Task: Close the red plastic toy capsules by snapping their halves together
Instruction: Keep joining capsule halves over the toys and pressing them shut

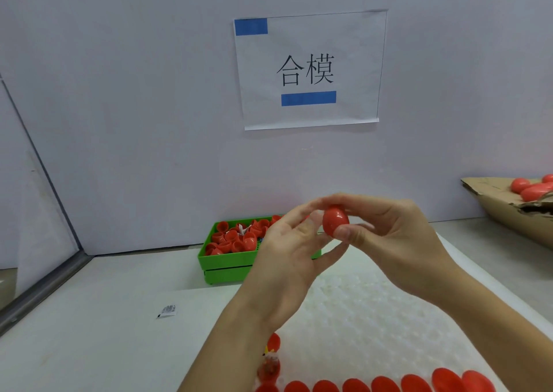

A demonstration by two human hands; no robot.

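Glossy smooth red plastic capsule (335, 222), shiny green plastic tray (227, 261), torn matt cardboard box (493, 203), bumpy white foam sheet (374, 311)

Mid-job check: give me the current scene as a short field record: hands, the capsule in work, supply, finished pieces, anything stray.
capsule in work: red capsule, looks closed, held up above the table
right hand: right hand pinches it between thumb and fingers
left hand: left hand open, fingers relaxed beside the capsule, fingertips near it
supply: green tray against the wall, holding loose red halves
finished pieces: red capsules in the cardboard box at right
near edge: row of red pieces on the white foam sheet
stray: small sachet on the table
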